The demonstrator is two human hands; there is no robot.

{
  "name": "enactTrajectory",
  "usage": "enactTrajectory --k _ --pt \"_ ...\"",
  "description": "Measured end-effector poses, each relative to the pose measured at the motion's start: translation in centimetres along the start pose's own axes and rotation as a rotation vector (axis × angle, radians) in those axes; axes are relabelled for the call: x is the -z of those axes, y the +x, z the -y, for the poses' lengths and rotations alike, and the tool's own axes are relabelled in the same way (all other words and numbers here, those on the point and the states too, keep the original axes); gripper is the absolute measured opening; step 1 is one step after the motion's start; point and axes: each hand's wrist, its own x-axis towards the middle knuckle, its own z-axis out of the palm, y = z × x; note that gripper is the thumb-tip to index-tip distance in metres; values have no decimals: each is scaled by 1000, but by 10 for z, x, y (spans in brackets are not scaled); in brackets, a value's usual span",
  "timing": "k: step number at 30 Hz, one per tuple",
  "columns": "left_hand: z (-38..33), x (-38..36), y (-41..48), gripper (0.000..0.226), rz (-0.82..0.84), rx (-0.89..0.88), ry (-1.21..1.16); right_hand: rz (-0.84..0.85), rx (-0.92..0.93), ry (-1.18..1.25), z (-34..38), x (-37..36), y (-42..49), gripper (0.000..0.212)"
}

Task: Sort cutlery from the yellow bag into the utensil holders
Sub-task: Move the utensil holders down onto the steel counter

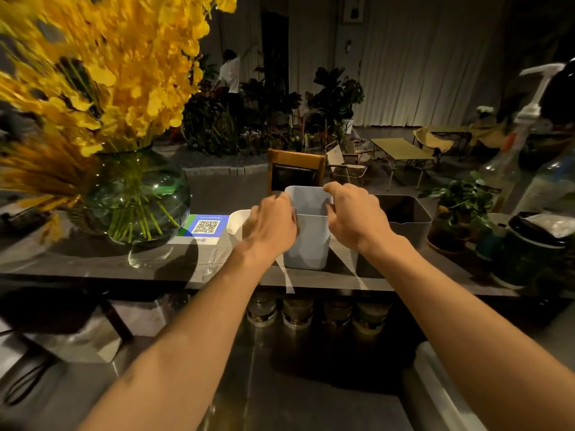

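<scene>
Dark surface [93,259] carries the pale blue holder [308,244], which stands upright near the front edge, between both hands. The left hand [270,227] grips its left wall and the right hand [357,219] grips its right rim. The fingers [334,189] of each hand are curled around the plastic, so both are grasping the holder and nothing else.

I judge the task to be at its very beginning. The holder looks empty inside, as far as its opening shows. No cutlery is in either hand, and the yellow bag is not in view at all. It seems the person is only setting the holders in place, so all the sorting is left to do.

A white holder [237,220] stands just beside the blue one on the left, partly hidden by the left hand. A dark grey bin [404,213] stands near on the right. Something thin and clear lies on the surface in front of the QR code card [206,227]; it may be plastic cutlery, but the light is too poor to tell.

A glass vase [140,197] with yellow flowers [109,57] fills the left side, and its stems lean over the work area. A potted plant [460,194] and a pump bottle [513,150] crowd the right end. Only the middle is left for the bag, and I think the hanging flowers could be in the way of a reach to the left.
</scene>
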Motion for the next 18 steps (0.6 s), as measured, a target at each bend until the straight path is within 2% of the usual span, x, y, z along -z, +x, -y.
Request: enactTrajectory --k 3,6,9,12,15,18 --pt "15 -5 0 27 -68 78 -32 -78 22 -72 3 -8 -1 55" --pt "44 -6 -4 20 -73 204 -18 -180 128 -2 23 -16 -9 39" --pt "80 -4 -16 33 24 284 73 -71 231 29 52 -33 -15 24" --pt "108 -3 -28 40 51 320 32 82 263 52 77 -59 -15 22" --pt "129 -3 -34 36 -54 301 -104 201 298 25 94 -85 -15 29" --pt "145 -7 -29 43 -65 230 -169 199 238 22 110 -102 -10 41"
